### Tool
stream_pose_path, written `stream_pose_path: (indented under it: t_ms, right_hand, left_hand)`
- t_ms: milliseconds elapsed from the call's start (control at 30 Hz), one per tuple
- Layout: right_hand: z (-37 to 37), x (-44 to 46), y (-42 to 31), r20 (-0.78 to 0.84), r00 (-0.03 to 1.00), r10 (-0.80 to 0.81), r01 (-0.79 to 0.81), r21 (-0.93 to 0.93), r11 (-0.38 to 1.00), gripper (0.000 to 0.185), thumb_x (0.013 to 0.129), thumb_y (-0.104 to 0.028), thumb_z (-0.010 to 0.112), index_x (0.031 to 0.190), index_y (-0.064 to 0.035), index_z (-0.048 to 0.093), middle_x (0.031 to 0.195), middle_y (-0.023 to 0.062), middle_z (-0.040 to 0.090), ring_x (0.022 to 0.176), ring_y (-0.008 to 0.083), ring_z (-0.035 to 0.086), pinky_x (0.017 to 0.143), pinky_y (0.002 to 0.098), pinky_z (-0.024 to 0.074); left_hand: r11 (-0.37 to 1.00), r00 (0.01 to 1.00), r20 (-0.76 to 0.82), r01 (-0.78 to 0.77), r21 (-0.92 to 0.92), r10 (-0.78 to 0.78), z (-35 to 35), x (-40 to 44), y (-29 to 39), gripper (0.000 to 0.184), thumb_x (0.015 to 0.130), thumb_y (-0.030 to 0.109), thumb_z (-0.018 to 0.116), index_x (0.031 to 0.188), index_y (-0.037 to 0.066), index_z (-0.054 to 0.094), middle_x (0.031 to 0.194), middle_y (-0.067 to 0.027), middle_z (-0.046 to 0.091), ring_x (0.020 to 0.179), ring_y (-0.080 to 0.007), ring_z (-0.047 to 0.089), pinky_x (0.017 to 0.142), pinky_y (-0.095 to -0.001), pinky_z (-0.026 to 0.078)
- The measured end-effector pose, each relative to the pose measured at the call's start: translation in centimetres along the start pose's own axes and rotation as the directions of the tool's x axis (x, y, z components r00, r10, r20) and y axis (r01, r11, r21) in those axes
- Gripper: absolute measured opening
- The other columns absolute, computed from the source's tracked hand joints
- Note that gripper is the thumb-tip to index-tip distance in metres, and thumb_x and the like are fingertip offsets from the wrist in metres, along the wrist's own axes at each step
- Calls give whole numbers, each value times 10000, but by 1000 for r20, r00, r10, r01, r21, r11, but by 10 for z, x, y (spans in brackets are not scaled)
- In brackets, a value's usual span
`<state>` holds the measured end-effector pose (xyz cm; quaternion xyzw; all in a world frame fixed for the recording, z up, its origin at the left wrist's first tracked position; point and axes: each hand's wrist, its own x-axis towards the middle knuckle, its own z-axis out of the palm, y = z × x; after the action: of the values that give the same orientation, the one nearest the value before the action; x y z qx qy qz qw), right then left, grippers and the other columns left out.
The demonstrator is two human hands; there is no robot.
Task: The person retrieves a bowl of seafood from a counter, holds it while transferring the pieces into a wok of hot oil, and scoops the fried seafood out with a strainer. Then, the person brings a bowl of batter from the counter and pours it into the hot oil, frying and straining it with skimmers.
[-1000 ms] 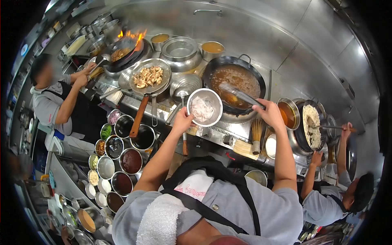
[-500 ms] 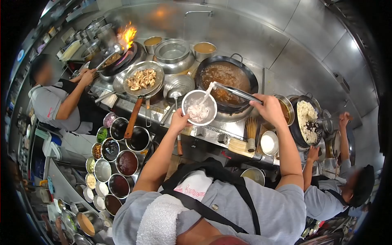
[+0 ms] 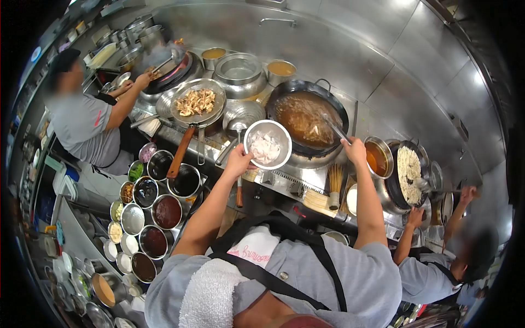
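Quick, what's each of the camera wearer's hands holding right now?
Left hand: closed on the edge of a metal bowl of pale pieces.
Right hand: closed around metal tongs.

Left hand (image 3: 239, 160) holding bowl (image 3: 286, 148), pale pieces (image 3: 266, 147) inside, right hand (image 3: 355, 151) gripping tongs (image 3: 336, 129) over wok (image 3: 340, 112)

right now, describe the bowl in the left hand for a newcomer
Find the large dark wok of brown liquid near the picture's centre. Just lower left of it, the left hand holds a small round bowl. Pale, whitish pieces inside set it apart from the perforated strainer beside it in view.
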<state>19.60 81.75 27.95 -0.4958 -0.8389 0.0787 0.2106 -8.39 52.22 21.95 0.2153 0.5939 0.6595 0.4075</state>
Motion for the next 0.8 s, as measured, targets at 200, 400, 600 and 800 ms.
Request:
stream_pose_path:
  t_ms: [200,400,600,800]
  right_hand:
    - [-93,-37,-93,256,931,-259,212,197,957,435,806,-375,666,1092,-47,652,944,225,658,924,372,626,827,423,482]
    - [-71,-66,-123,359,845,-396,411,39,911,357,807,-365,658,1050,-104,674,860,198,662,831,366,633,749,447,495]
    - [-122,-52,-121,232,908,-349,332,112,937,353,803,-340,665,1051,-89,676,788,201,651,783,358,639,730,423,494]
    - [-141,-16,-104,147,965,-216,223,-34,974,355,797,-332,669,1041,-75,682,830,196,665,825,362,641,752,429,495]
  left_hand:
    - [977,994,12,-108,183,108,3,18,-3,158,814,-20,551,970,-27,526,837,-73,537,676,-167,627,524,-289,597]
    - [965,988,66,-148,215,137,17,21,-3,173,821,-20,547,993,-23,525,827,-75,546,665,-168,627,527,-295,593]
    - [996,1000,7,-21,87,20,9,46,-18,190,816,-38,531,1005,-22,509,884,-104,581,724,-224,663,540,-326,605]
    - [1000,1000,19,11,0,-11,3,30,-19,174,847,-9,528,1019,-18,505,909,-105,593,725,-219,669,554,-317,601]
